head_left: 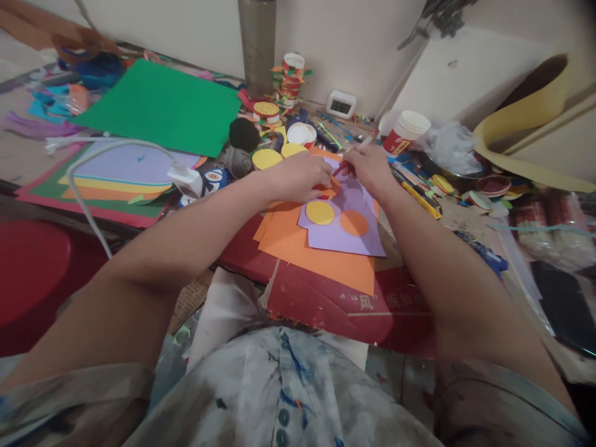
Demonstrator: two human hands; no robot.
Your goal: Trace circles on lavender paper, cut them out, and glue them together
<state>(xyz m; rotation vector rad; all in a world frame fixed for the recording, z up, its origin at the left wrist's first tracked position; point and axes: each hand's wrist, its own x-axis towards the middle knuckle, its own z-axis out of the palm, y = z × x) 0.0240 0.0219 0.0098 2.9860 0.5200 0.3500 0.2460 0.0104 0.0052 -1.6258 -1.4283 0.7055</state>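
My right hand (371, 166) is closed round a slim reddish pen (343, 167), its lower end pointing at a small orange piece (329, 189). That piece lies under the fingers of my left hand (302, 176), which are bent and pressed on it; its exact shape is partly hidden. Both hands are above purple paper (347, 243) stacked on larger orange sheets (321, 264). A yellow paper circle (320, 212) and an orange paper circle (354, 223) rest on the purple sheet, just nearer to me than the hands.
Yellow-topped discs (267, 159) sit left of the hands. Behind stand a decorated stack of cup pieces (289, 84), a white clock (341, 104) and a paper cup (407, 131). A yellow cutter (421, 197) lies right. Green paper (162, 105) and a white cable (77, 164) are left.
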